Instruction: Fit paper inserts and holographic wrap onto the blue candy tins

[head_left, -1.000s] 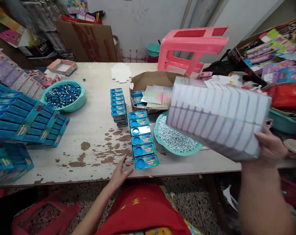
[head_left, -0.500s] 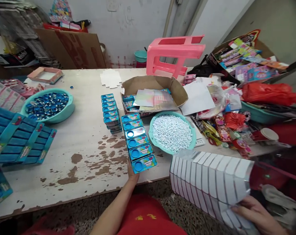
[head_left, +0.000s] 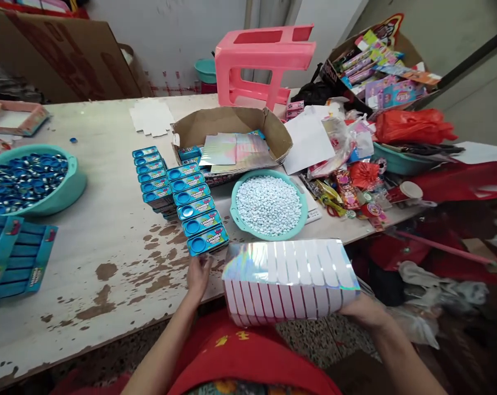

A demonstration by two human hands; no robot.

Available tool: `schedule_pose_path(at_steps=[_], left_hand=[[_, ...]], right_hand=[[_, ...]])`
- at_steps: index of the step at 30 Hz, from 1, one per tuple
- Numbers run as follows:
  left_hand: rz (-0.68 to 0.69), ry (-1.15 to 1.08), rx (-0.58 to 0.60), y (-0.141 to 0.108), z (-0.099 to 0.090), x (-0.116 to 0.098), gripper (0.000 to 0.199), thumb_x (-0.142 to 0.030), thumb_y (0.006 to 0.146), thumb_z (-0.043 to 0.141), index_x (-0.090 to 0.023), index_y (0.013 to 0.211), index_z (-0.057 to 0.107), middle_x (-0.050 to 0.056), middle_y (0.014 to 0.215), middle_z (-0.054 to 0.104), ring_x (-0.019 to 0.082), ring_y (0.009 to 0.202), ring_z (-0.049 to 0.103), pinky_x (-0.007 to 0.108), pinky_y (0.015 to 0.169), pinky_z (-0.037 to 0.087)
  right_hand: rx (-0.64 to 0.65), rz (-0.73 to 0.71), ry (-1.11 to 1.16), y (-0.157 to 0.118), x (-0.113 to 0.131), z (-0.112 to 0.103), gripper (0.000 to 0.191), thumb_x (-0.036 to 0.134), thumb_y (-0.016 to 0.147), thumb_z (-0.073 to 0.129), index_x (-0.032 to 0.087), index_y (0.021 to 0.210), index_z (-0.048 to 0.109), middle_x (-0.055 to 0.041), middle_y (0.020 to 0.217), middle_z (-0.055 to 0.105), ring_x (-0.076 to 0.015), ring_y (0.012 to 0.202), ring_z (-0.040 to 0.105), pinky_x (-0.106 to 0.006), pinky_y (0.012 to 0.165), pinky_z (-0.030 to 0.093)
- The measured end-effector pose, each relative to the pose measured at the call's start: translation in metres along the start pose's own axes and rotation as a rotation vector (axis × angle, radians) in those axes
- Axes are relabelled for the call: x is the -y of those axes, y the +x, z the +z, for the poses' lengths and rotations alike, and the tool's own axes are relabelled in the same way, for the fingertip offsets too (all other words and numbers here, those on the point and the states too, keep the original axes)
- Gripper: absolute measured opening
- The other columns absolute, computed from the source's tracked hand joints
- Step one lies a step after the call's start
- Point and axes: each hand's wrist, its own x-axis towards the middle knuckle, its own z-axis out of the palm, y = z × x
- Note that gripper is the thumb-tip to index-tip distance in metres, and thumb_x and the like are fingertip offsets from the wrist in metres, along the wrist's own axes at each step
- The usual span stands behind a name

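My right hand [head_left: 366, 311] grips the right end of a bent stack of sticker sheets [head_left: 292, 302] with rows of white rectangular labels on shiny clear backing. The sheets curve over the table's front edge. My left hand [head_left: 198, 274] is just below the front tin of a row of small blue tins [head_left: 208, 240], its fingers loosely apart and holding nothing I can see. The tins have round recesses and "Caramelo Macizo" lettering. Beside them stands a second stack of blue tins [head_left: 152, 174]. To their right is a turquoise basin [head_left: 232, 216] of small white candies [head_left: 269, 204].
A cardboard box [head_left: 227, 118] holding tins and shiny sheets stands behind the basin. At left is a bowl [head_left: 73, 184] of blue round lids, near packed blue trays [head_left: 22, 258]. A pink stool [head_left: 269, 52] lies at the back; plastic bags and packets [head_left: 347, 192] clutter the right.
The sticker sheets have swung left and now lie in front of me, held by my right hand. My left hand has come away from beside the tin row. The view has turned right.
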Motion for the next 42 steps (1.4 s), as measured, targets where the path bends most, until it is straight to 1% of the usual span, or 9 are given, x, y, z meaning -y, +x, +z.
schedule_pose_path(at_steps=[4,7,11,15,18,22,29,35,42], left_hand=[[0.173,-0.147,0.067,-0.053,-0.042,-0.018,0.025,-0.038,0.085,0.047,-0.018,0.085,0.062,0.007,0.085,0.067,0.020,0.084,0.062,0.032,0.081,0.046],[0.228,-0.374,0.241,-0.052,-0.059,-0.049,0.031,-0.037,0.085,0.050,-0.019,0.107,0.061,0.008,0.111,0.065,0.021,0.108,0.057,0.032,0.096,0.041],[0.081,-0.792,0.633,-0.030,-0.059,-0.079,0.054,-0.036,0.072,0.067,-0.022,0.123,0.054,0.008,0.128,0.057,0.024,0.117,0.052,0.034,0.099,0.040],[-0.138,-1.033,0.596,-0.034,-0.060,-0.066,0.054,-0.029,0.066,0.074,-0.021,0.115,0.052,0.002,0.092,0.067,0.014,0.079,0.063,0.026,0.072,0.049],[-0.177,-0.934,0.484,-0.046,-0.063,-0.038,0.033,-0.030,0.065,0.074,-0.017,0.086,0.053,-0.006,0.063,0.056,0.006,0.055,0.052,0.018,0.055,0.042],[-0.135,-0.715,0.393,-0.060,-0.065,-0.002,0.027,-0.036,0.069,0.066,-0.017,0.072,0.048,-0.004,0.066,0.056,0.008,0.062,0.053,0.020,0.061,0.044],[0.258,-0.311,0.125,-0.058,-0.103,0.014,0.049,-0.035,0.078,0.061,-0.026,0.123,0.047,0.008,0.128,0.051,0.019,0.104,0.055,0.034,0.089,0.046],[0.535,0.363,0.230,-0.053,-0.117,0.000,0.043,-0.037,0.075,0.067,-0.033,0.117,0.060,0.007,0.112,0.063,0.034,0.124,0.037,0.060,0.107,0.010],[0.478,0.185,0.491,-0.063,-0.089,-0.007,0.050,-0.027,0.082,0.057,-0.029,0.131,0.048,0.005,0.110,0.066,0.021,0.105,0.057,0.036,0.096,0.036]], right_hand=[[0.050,-0.016,-0.063,-0.005,-0.001,0.012,0.051,0.048,0.053,0.078,0.020,0.096,0.073,-0.0125,0.098,0.071,-0.0344,0.104,0.060,-0.049,0.097,0.042],[0.084,0.018,-0.088,-0.005,-0.009,0.023,0.048,0.052,0.056,0.074,0.021,0.092,0.074,-0.0120,0.099,0.071,-0.0350,0.109,0.057,-0.051,0.100,0.039],[0.066,0.051,-0.060,0.001,-0.037,0.043,0.047,0.053,0.052,0.075,0.021,0.088,0.073,-0.0141,0.099,0.071,-0.0363,0.111,0.056,-0.052,0.101,0.036],[-0.055,0.058,-0.031,0.003,-0.065,0.068,0.055,0.047,0.058,0.073,0.018,0.104,0.067,-0.0145,0.102,0.069,-0.0337,0.107,0.057,-0.054,0.102,0.034],[-0.078,0.029,0.165,0.001,-0.063,0.082,0.070,0.049,0.062,0.069,0.019,0.123,0.055,-0.0138,0.110,0.066,-0.0296,0.098,0.061,-0.049,0.092,0.043],[-0.016,-0.033,0.401,0.007,-0.031,0.101,0.082,0.051,0.066,0.067,0.025,0.137,0.036,-0.0115,0.115,0.063,-0.0225,0.089,0.064,-0.036,0.077,0.049],[-0.062,0.049,0.341,0.035,-0.010,0.162,0.057,0.035,0.058,0.081,0.019,0.107,0.058,-0.0025,0.085,0.068,-0.0164,0.074,0.063,-0.029,0.069,0.049],[-0.045,0.037,0.320,0.032,-0.019,0.177,0.054,0.037,0.059,0.081,0.020,0.105,0.057,-0.0023,0.086,0.067,-0.0165,0.075,0.062,-0.028,0.066,0.049],[-0.011,0.006,0.240,0.043,-0.021,0.161,0.056,0.036,0.061,0.079,0.019,0.109,0.056,-0.0018,0.087,0.066,-0.0157,0.077,0.060,-0.027,0.069,0.048]])
